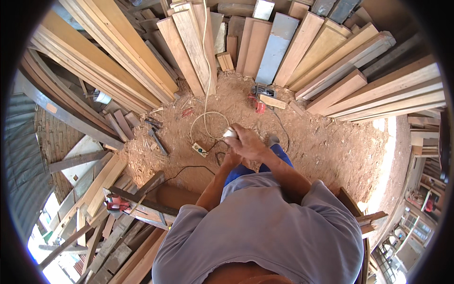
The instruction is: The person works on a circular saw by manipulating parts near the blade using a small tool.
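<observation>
My right hand (pixel 249 143) is closed round a small white rounded object (pixel 230 133) in front of my knees; its exact kind is not clear. My left hand (pixel 231 157) is just below, close against the right one, and its fingers are mostly hidden. Left of the hands, on the ground, a pale socket strip (pixel 199 150) has a dark plug in it. A loop of pale cord (pixel 193 127) lies beyond it, running up toward the boards. A dark cable curls near my left hand.
A red and black power tool (pixel 260 105) sits ahead by a wood offcut (pixel 273 102). Dark metal tools (pixel 157 141) lie on the left. Planks (pixel 279 47) lean all round the far side. At lower left, a red tool (pixel 117 203) rests on a beam. Shavings cover the ground.
</observation>
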Demonstrator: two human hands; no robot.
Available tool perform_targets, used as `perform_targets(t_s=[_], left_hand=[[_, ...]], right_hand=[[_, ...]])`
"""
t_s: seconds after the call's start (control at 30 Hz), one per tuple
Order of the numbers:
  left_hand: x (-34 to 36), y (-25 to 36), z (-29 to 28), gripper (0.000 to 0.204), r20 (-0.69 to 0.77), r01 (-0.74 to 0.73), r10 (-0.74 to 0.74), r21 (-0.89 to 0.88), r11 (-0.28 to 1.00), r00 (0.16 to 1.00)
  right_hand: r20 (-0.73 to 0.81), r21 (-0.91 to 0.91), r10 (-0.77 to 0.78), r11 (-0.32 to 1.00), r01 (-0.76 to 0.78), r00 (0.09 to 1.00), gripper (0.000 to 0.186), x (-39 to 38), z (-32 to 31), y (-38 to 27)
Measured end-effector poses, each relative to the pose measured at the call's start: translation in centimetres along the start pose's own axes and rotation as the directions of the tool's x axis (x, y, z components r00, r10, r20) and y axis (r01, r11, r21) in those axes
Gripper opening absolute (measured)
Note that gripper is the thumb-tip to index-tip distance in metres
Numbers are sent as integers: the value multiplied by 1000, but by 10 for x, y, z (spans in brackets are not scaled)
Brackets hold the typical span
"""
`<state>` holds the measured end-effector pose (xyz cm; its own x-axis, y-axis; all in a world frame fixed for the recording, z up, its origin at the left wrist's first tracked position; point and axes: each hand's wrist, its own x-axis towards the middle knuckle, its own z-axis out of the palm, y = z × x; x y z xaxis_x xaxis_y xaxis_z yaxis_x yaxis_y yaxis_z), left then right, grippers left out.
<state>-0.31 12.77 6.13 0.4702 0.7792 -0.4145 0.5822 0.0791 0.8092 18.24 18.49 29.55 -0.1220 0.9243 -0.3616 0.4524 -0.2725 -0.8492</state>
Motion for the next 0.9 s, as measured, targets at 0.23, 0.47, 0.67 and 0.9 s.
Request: perform_targets(t_s=[0.23,0.47,0.67,0.9], left_hand=[[-53,-100,-20,60,154,304,-306,41,952,939],[-95,-107,-29,48,112,517,-540,184,836,834],[-88,-81,-17,68,350,488,-480,73,870,804],[-100,-58,52,90,353,316,-514,486,815,782]], right_hand=[[-231,-405,509,725,-558,829,54,-87,-21,236],[-338,-206,876,287,-935,344,80,-221,-79,364],[-394,70,764,580,-812,512,84,-175,-66,388],[-382,-61,611,732,-678,693,59,-93,-23,416]])
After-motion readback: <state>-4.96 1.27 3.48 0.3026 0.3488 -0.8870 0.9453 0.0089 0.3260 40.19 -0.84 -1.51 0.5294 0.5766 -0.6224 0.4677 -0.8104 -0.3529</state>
